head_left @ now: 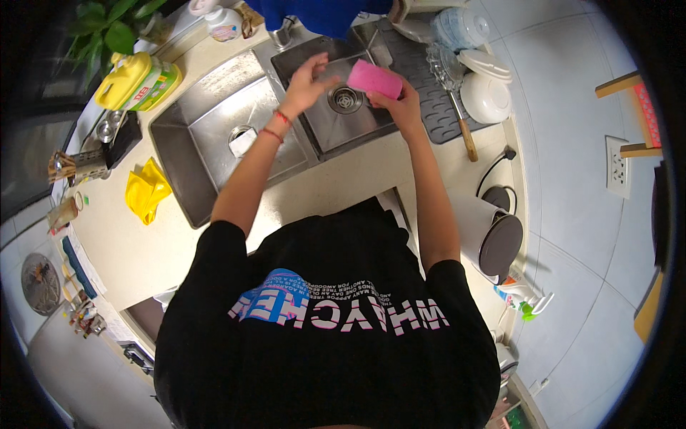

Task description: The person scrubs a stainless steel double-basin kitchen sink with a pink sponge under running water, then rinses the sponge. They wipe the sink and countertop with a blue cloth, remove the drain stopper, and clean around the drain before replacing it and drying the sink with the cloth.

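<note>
Two bare hands, raised over the right basin of a double steel sink (214,129). Right hand (401,106): arm stretched far from the shoulder, fingers wrapped round the near end of a pink cup (374,79), which lies tilted on its side above the basin, close to the round drain (346,99). Left hand (306,84): forearm angled in from the left, thin red bands at the wrist, fingers loosely curled and partly spread, tips reaching toward the cup's left end; whether they touch it cannot be told. Surface: pale desk (143,250) running round the sink, left basin holding one small pale object at its drain. Left of the sink: a crumpled yellow cloth (146,189) near the basin edge, a yellow detergent jug (136,80) farther off, a green plant (107,25) at the far left corner. Right of the sink: a dark ribbed drying mat (429,107) carrying white bowls (486,96), a clear container and a wooden-handled utensil (464,132). Near right: a white kettle with dark lid (493,239), its cord running to the wall. Room: pale tiled wall on the right with a socket. Edges: the basin rims bound the hands left and right; open space lies above the right basin and over the bare desk on the near left.
</note>
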A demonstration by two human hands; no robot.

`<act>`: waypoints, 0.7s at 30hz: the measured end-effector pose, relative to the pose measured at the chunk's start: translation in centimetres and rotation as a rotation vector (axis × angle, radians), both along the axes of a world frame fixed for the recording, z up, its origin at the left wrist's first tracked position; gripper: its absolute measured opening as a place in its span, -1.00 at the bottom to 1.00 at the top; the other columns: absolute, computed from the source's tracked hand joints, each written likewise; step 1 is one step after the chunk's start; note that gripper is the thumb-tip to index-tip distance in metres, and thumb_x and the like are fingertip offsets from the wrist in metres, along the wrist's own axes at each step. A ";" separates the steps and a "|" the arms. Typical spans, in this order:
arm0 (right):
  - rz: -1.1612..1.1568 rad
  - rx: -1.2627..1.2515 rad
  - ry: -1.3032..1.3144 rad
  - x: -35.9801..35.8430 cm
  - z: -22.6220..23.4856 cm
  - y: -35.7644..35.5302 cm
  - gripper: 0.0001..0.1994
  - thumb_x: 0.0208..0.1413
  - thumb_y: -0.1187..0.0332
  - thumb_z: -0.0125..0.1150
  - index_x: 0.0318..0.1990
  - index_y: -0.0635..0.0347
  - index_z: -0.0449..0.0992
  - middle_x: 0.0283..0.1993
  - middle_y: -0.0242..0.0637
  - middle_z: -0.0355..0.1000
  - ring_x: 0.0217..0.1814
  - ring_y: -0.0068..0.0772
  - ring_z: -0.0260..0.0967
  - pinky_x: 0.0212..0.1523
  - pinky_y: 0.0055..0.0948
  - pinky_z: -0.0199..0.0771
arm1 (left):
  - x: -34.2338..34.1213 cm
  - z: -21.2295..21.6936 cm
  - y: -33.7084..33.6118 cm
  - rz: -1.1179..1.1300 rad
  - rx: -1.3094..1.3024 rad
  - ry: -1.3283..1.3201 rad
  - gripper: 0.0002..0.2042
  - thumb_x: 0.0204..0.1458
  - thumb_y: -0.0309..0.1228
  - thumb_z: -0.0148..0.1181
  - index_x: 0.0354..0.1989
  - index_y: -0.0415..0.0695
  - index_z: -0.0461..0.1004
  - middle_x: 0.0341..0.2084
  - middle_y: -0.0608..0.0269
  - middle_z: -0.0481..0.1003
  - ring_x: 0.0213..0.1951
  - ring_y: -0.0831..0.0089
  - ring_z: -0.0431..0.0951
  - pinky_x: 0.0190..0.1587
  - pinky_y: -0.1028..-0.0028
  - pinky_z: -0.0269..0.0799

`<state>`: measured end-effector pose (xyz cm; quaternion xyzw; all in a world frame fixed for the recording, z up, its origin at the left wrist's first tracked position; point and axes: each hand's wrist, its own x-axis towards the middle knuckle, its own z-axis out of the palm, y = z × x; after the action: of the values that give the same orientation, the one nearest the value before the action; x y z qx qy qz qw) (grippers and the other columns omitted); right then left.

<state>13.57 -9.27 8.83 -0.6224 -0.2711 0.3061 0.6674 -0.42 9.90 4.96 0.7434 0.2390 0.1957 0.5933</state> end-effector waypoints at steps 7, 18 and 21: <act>-0.201 0.070 0.204 -0.2 -0.8 -0.1 -0.44 -0.15 0.52 0.48 0.07 0.34 0.42 -0.20 -0.27 0.51 -0.32 -0.51 0.48 -0.35 -0.54 0.53 | 8.1 1.6 7.1 -0.091 1.274 0.068 -0.80 -0.03 -0.36 0.15 -0.24 -0.16 0.49 -0.33 -0.05 0.51 -0.27 -0.08 0.50 -0.14 0.11 0.41; -0.206 0.073 0.213 -0.9 -1.8 0.1 -0.38 -0.16 0.57 0.46 0.14 0.32 0.36 -0.12 -0.27 0.48 -0.19 -0.48 0.49 -0.24 -0.49 0.58 | 11.6 2.2 13.3 -0.091 1.448 0.388 -0.78 0.05 -0.31 0.12 -0.20 -0.15 0.48 -0.31 0.02 0.51 -0.25 0.01 0.51 -0.12 0.18 0.41; -0.190 0.093 0.278 -0.7 -1.2 0.5 -0.38 -0.18 0.53 0.48 0.12 0.30 0.38 -0.10 -0.26 0.48 -0.14 -0.46 0.48 -0.19 -0.47 0.56 | 11.1 3.0 14.9 -0.072 1.438 0.385 -0.77 0.06 -0.30 0.11 -0.18 -0.15 0.47 -0.31 0.05 0.51 -0.24 0.03 0.51 -0.12 0.20 0.41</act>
<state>12.86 -8.77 7.60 -0.5654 -0.1299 0.3121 0.7524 10.66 24.81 7.98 0.9766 0.1271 0.1507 -0.0858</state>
